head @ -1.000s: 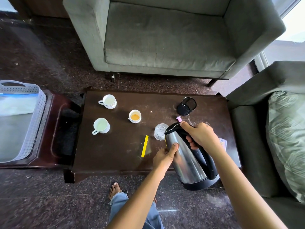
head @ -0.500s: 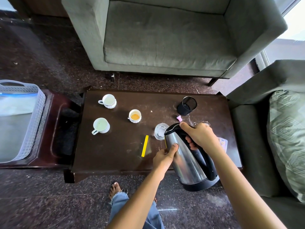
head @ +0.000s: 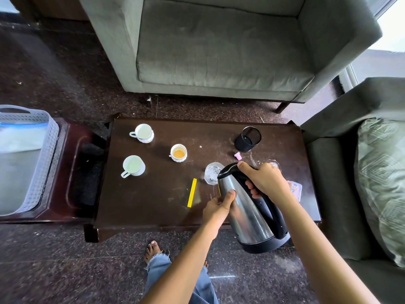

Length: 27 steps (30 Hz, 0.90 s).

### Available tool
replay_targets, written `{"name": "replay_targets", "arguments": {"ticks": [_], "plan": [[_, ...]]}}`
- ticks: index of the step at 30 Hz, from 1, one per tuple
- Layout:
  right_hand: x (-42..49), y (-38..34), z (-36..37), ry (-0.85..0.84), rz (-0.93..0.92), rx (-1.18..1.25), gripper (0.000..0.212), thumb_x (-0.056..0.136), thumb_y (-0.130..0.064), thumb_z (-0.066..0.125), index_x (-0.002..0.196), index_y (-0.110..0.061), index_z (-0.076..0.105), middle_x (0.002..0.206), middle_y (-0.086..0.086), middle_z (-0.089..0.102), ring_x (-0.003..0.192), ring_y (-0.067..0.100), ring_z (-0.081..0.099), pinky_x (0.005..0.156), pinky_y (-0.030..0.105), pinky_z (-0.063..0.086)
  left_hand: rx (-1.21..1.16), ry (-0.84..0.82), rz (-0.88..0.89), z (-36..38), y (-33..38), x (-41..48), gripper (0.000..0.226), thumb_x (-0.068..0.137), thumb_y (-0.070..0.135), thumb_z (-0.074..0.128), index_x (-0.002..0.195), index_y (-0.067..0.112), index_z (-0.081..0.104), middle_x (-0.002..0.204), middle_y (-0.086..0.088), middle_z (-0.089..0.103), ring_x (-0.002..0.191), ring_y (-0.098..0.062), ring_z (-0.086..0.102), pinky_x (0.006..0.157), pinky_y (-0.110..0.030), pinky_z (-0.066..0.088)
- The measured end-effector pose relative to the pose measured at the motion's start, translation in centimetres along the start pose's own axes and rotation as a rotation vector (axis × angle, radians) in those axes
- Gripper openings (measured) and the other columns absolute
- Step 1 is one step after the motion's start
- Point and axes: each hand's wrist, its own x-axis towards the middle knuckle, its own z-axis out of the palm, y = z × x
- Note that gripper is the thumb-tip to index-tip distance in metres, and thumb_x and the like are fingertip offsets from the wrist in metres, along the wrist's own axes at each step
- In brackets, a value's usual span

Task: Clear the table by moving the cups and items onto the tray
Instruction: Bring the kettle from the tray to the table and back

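I hold a steel kettle point(head: 247, 218) tilted over the front right of the dark table point(head: 157, 194). My right hand point(head: 264, 182) grips its black handle; my left hand point(head: 219, 207) presses against its steel side. Just past the kettle's lid stands a clear glass point(head: 210, 172). Three white cups stand on the table's left half: one at the back point(head: 143, 133), one nearer the front point(head: 132, 166), one with orange liquid point(head: 178, 153). A yellow strip point(head: 192, 192) lies flat near the middle. The dark wooden tray point(head: 63, 172) lies left of the table.
A black mesh cup point(head: 248, 139) and a small pink piece point(head: 237, 156) sit at the back right. A clear packet point(head: 294, 188) lies behind my right wrist. A pale plastic basket point(head: 24, 159) stands far left. A grey armchair point(head: 219, 44) faces me; a sofa with cushion point(head: 381, 183) is right.
The kettle and both hands have stayed almost in place, with only a slight shift. Nothing on the table has moved.
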Motion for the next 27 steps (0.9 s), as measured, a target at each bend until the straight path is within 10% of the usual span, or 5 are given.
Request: {"name": "replay_targets", "arguments": {"ticks": [20,27], "plan": [[-0.6,0.7,0.9,0.006,0.025,0.083,0.056,0.087,-0.048,0.060,0.058,0.000,0.062,0.049,0.005,0.061,0.038,0.019,0.055,0.049,0.030,0.058,0.108,-0.013,0.003,-0.9,-0.2,0.2,0.051,0.076,0.071,0.056,0.092,0.023,0.061,0.102,-0.003,0.065,0.096,-0.021,0.062,0.091,-0.033,0.050],[-0.9,1.6,1.3,0.034,0.032,0.129,0.058,0.087,-0.048,0.059,0.072,0.008,0.067,0.054,0.006,0.064,0.039,0.019,0.057,0.052,0.033,0.060,0.147,0.009,0.028,-1.2,-0.5,0.4,0.094,0.043,0.091,0.048,0.102,0.020,0.066,0.106,-0.005,0.069,0.097,-0.021,0.064,0.088,-0.033,0.052]]}}
